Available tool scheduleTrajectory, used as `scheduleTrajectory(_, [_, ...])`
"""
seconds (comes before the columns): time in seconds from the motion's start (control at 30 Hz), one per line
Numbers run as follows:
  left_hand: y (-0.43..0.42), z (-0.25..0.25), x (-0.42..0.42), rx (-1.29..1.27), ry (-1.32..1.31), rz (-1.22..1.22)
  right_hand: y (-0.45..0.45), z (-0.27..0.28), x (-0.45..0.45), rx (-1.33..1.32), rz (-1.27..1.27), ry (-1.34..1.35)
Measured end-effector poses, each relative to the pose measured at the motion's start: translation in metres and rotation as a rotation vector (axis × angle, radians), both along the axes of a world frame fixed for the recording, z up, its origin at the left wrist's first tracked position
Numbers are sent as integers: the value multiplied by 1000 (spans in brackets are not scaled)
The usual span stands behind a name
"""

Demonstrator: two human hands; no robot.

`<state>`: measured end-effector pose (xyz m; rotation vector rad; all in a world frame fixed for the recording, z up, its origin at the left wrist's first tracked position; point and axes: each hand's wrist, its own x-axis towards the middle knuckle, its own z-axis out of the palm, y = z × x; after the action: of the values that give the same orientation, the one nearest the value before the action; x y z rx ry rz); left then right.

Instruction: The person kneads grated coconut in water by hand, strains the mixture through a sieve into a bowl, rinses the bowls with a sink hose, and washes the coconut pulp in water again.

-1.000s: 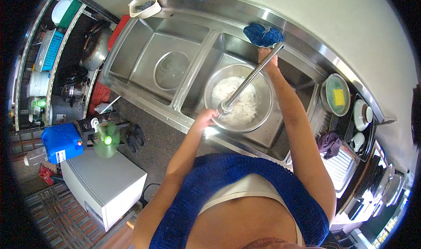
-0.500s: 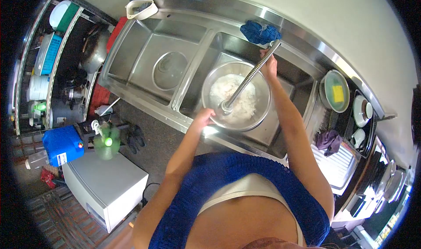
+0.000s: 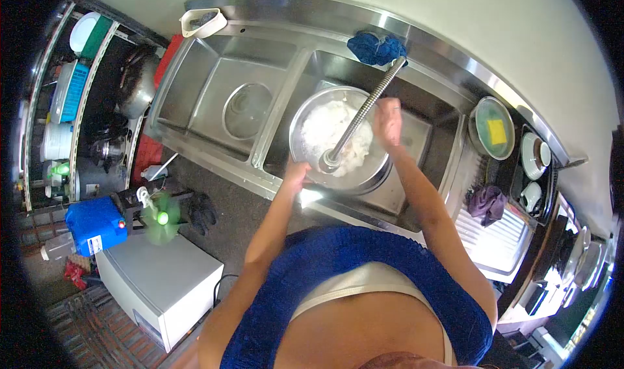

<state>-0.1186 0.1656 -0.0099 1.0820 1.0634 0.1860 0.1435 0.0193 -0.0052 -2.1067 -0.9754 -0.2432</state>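
In the sink [image 3: 416, 138]: bowl [image 3: 379, 162], apparently being steadied
Left hand [image 3: 298, 173]: clamped onto it
Right hand [image 3: 389, 123]: alongside, grip unclear
Next: likely needs level support

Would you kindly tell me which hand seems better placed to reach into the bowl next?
Right, I think. The right hand looks open beside the right rim of the bowl, though contact is unclear. The left hand seems to grip the near left rim, so it could steady the bowl.

Smooth, shiny metal bowl [image 3: 380, 157]
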Motion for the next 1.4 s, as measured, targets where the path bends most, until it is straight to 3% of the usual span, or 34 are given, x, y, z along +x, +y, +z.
scheduleTrajectory(0.03, [0, 2, -1, 3, 3, -2, 1, -12, -8, -159, 153, 76])
scheduleTrajectory(0.07, [1, 3, 1, -3, 0, -13, 10, -17, -17, -154, 149, 78])
scheduleTrajectory(0.17, [0, 3, 2, 37, -49, -47, 54, -30, -41, -134, 36, 25])
scheduleTrajectory(0.23, [1, -3, 2, 82, -89, -58, 82, -34, -44, 42, -57, 244])
scheduleTrajectory(0.27, [2, -7, 3, 135, -101, -66, 89, -21, -51, -229, 8, 64])
scheduleTrajectory(0.3, [2, -12, 2, 185, -110, -73, 94, -9, -63, -225, 19, 67])
scheduleTrajectory(0.37, [3, 4, 7, 177, -63, -37, 98, 1, -82, -59, 160, 61])
scheduleTrajectory(0.43, [4, 5, 10, 282, -29, -93, 96, 0, -91, -85, 224, 6])
scheduleTrajectory(0.5, [7, -1, 11, 344, -50, -132, 88, -6, -95, -375, 594, -84])
scheduleTrajectory(0.53, [6, 8, 14, 400, -93, -108, 85, -4, -96, -482, 635, -86])
scheduleTrajectory(0.63, [1, 44, 18, 398, -233, -92, 71, -8, -98, -468, 513, -240])
scheduleTrajectory(0.67, [3, 43, 17, 449, -202, -99, 67, -10, -96, -490, 483, -67])
scheduleTrajectory(0.73, [3, 41, 16, 498, -172, -116, 63, -12, -96, -572, 435, -3])
scheduleTrajectory(0.8, [-1, 42, 18, 506, -338, -84, 54, -14, -95, -728, 409, 107])
scheduleTrajectory(0.9, [-19, 98, 30, 516, -300, -81, 50, -21, -105, -838, 418, 78])
scheduleTrajectory(1.0, [-11, 67, 26, 547, -355, -91, 48, -15, -104, -933, 446, 66])
scheduleTrajectory(1.07, [-18, 74, 30, 584, -365, -83, 41, -20, -101, -949, 489, 57])
scheduleTrajectory(1.13, [-20, 74, 32, 621, -375, -77, 33, -27, -101, -832, 542, 382])
scheduleTrajectory(1.17, [-19, 69, 32, 725, -337, -84, 26, -30, -107, -832, 542, 380])
scheduleTrajectory(1.23, [-19, 71, 32, 829, -297, -90, 5, -36, -125, -524, 350, 31])
scheduleTrajectory(1.3, [-22, 85, 30, 1102, -115, -195, -9, -41, -125, -577, 388, 53])
scheduleTrajectory(1.37, [-20, 86, 29, 1092, -117, -187, -18, -30, -123, -629, 422, 68])
scheduleTrajectory(1.4, [-17, 87, 28, 1081, -117, -179, -25, -18, -122, -781, 465, 104])
